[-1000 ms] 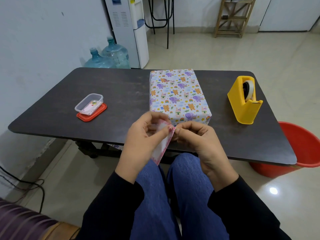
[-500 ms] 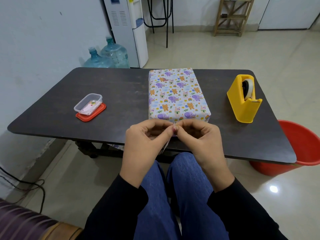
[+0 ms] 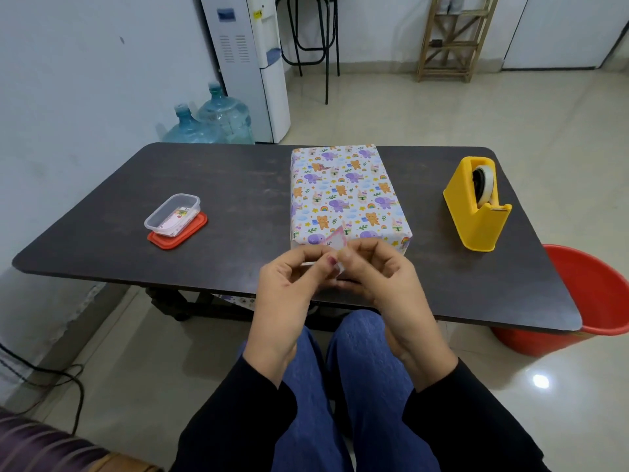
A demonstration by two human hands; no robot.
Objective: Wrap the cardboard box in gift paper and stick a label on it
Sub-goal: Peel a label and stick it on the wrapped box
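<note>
The box point(image 3: 345, 192), wrapped in white paper printed with elephants and bears, lies on the middle of the dark table point(image 3: 238, 192). Just in front of its near end, my left hand point(image 3: 292, 284) and my right hand point(image 3: 377, 274) meet above the table's front edge. Both pinch a small pink and white label point(image 3: 335, 241) between thumb and fingertips. The label's top corner sticks up over the fingers; the rest is hidden behind them.
A clear tub point(image 3: 173, 215) holding more labels sits on its red lid point(image 3: 178, 233) at the table's left. A yellow tape dispenser point(image 3: 478, 202) stands at the right. A red bucket point(image 3: 592, 301) is on the floor beside the right table corner.
Both hands have lifted slightly toward the box. The label, hanging down between the hands a second ago, is now turned up with a corner showing above the fingers.
</note>
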